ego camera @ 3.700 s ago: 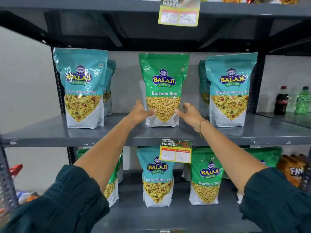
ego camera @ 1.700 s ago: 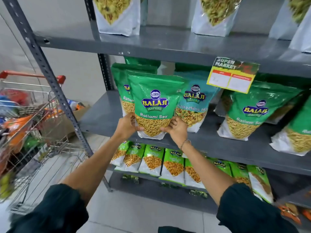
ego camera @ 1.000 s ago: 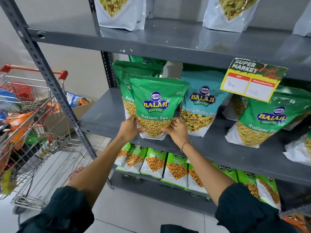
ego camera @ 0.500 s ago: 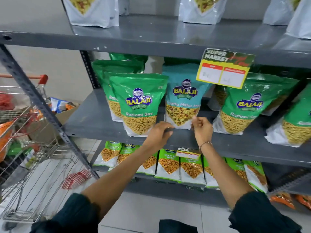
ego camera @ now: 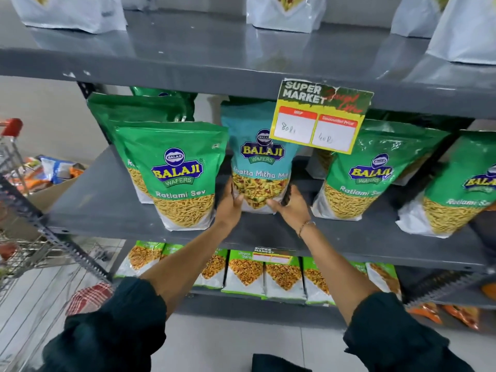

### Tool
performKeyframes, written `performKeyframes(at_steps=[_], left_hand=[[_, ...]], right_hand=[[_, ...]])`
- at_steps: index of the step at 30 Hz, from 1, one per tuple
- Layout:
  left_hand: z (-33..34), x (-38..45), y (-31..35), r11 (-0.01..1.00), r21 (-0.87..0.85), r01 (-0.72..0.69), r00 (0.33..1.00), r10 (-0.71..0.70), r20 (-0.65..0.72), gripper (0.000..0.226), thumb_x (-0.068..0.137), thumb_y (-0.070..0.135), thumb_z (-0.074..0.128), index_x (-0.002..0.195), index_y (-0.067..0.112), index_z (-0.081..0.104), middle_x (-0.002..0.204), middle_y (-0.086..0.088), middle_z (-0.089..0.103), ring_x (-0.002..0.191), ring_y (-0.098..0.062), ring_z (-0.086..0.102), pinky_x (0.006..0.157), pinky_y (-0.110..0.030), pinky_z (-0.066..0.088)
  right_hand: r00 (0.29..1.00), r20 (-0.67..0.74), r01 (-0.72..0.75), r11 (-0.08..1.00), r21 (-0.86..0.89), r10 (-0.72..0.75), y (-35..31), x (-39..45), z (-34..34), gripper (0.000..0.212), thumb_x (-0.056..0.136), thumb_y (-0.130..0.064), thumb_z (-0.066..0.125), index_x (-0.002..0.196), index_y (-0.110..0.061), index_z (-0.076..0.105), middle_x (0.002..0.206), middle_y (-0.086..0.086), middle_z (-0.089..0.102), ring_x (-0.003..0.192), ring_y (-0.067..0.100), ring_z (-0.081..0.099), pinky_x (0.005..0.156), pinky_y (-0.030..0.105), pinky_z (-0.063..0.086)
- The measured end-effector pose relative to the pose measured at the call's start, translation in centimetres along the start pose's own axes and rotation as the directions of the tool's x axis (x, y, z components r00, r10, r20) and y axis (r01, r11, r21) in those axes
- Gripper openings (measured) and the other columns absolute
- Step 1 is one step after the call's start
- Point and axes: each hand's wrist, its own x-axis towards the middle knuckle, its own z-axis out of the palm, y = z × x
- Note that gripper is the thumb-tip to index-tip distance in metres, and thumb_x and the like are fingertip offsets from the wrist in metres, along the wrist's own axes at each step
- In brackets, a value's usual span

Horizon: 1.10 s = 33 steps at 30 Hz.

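Note:
A teal Khatta Mitha Mix pouch (ego camera: 261, 167) stands upright on the grey middle shelf (ego camera: 102, 205). My left hand (ego camera: 230, 204) grips its lower left edge, thumb across the front. My right hand (ego camera: 291, 205) grips its lower right edge, fingers wrapped behind. To its left stands a green Ratlami Sev pouch (ego camera: 175, 175), free of both hands, with another green pouch behind it.
Two more green Ratlami Sev pouches (ego camera: 362, 178) stand to the right. A yellow price tag (ego camera: 319, 116) hangs from the shelf above. Small snack packets (ego camera: 244, 272) line the lower shelf. A shopping cart (ego camera: 16, 237) stands at the left by the shelf's slanted post.
The green Ratlami Sev pouch came down from the upper shelf onto the middle one and was let go. Both hands then moved right and took hold of the teal pouch's base.

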Motion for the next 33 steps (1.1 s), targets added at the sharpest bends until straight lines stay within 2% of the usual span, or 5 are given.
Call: performKeyframes(at_steps=[6,12,24,29,33], left_hand=[[-0.1,0.3,-0.5,0.987,-0.112,-0.116,0.993,0.111,-0.044,0.102,0.062,0.079,0.028,0.141,0.014,0.028,0.122,0.008,0.048,0.115,-0.003,0.041,0.088,-0.009,0.034],[-0.1,0.1,0.5,0.979,-0.193,-0.057,0.993,0.077,0.094,0.045,0.089,-0.009,0.043,0.134,-0.004,0.034,0.136,-0.021,0.047,0.117,-0.014,0.042,0.083,-0.001,0.042],[-0.4,-6.9,2.0,0.972,-0.091,-0.215,0.939,0.231,0.253,0.039,0.086,0.001,0.057,0.123,-0.002,0.047,0.121,-0.015,0.061,0.112,-0.019,0.056,0.093,-0.019,0.043],[-1.5,-12.0,3.7,0.959,-0.062,-0.275,0.891,0.279,0.359,0.037,0.089,0.007,0.053,0.123,0.002,0.038,0.106,-0.003,0.053,0.104,-0.017,0.053,0.078,-0.014,0.041],[-3.6,-15.2,6.1,0.945,-0.069,-0.319,0.856,0.319,0.407,0.039,0.088,0.006,0.055,0.121,0.0,0.034,0.109,-0.011,0.052,0.105,-0.022,0.051,0.087,-0.023,0.038]], right_hand=[[0.989,-0.127,0.077,0.997,-0.019,-0.079,0.2,-0.5,0.4,0.052,0.069,-0.021,0.077,0.102,0.001,0.044,0.109,0.018,0.066,0.096,0.027,0.062,0.07,0.031,0.047],[0.974,-0.216,0.081,0.995,0.064,-0.065,1.7,-3.4,0.3,0.046,0.069,-0.02,0.077,0.094,-0.015,0.04,0.1,0.013,0.066,0.092,0.023,0.064,0.071,0.037,0.053],[0.942,-0.328,0.103,0.991,0.09,-0.068,2.0,-13.9,-3.2,0.044,0.068,-0.022,0.078,0.096,-0.012,0.046,0.088,0.009,0.066,0.083,0.022,0.065,0.073,0.047,0.056],[0.93,-0.355,0.138,0.985,0.104,-0.093,0.3,-19.6,-5.2,0.042,0.07,-0.014,0.077,0.093,-0.006,0.043,0.074,-0.003,0.055,0.064,-0.006,0.056,0.06,0.018,0.049],[0.926,-0.346,0.199,0.973,0.115,-0.148,-2.4,-22.5,-6.9,0.042,0.07,-0.01,0.076,0.097,-0.01,0.044,0.081,-0.003,0.059,0.075,0.003,0.058,0.064,0.008,0.048]])
